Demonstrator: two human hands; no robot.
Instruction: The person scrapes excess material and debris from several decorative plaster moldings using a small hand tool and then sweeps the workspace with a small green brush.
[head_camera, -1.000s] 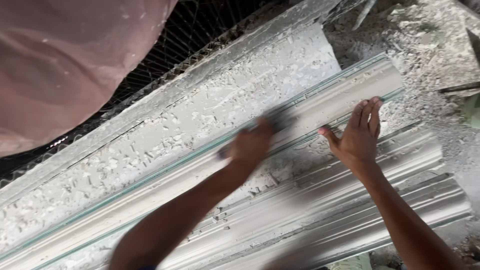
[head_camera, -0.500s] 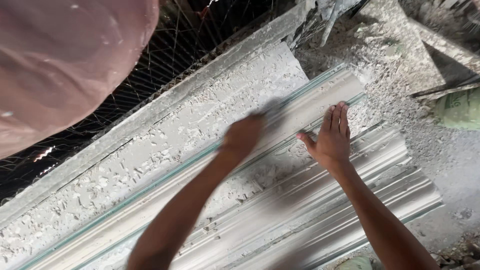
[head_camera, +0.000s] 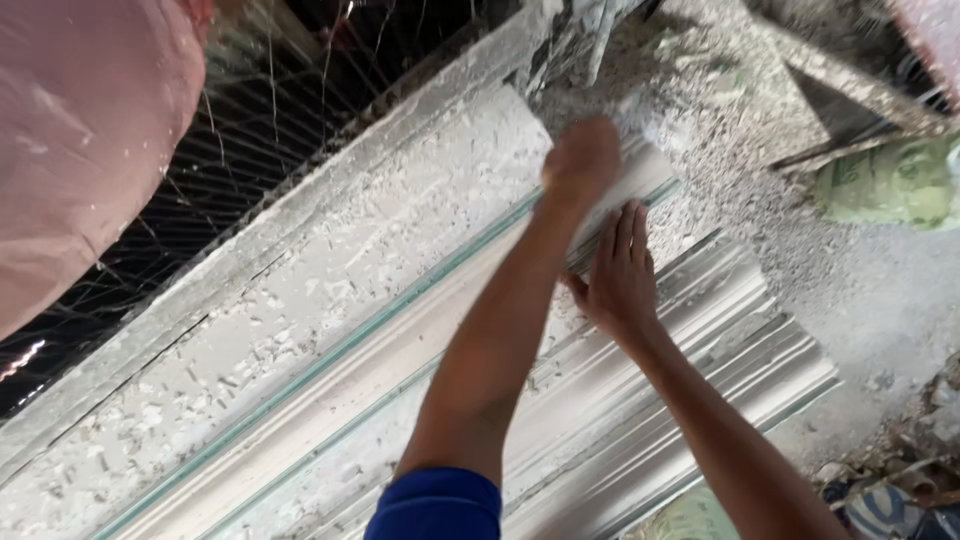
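**Working the far end of a long ribbed moulding**

Running diagonally from lower left to upper right, the long white moulding (head_camera: 690, 400) lies on a plaster-crusted bench (head_camera: 300, 330), its ridged profile facing up. The left hand (head_camera: 583, 160) is at the moulding's far upper end, blurred with motion; it looks closed, perhaps around something small, but I cannot tell what, if anything, it grips. The right hand (head_camera: 618, 275) lies flat and open, fingers together, pressing down on the moulding just below the left hand.

Judging by the surface, the ribs along the lower stretch look clean and evenly formed, while the bench strip beside them is rough with dried flecks; the work appears to be at the very end of the piece, so little length seems left.

Beyond that end the bench stops at a mound of grey rubble and dust (head_camera: 760, 150), with a green sack (head_camera: 890, 185) further right. Up left, wire mesh (head_camera: 250, 150) and a large pink bulk (head_camera: 80, 150) close in that side. The moulding's right edge is free, with dusty floor (head_camera: 890, 330) beside it.
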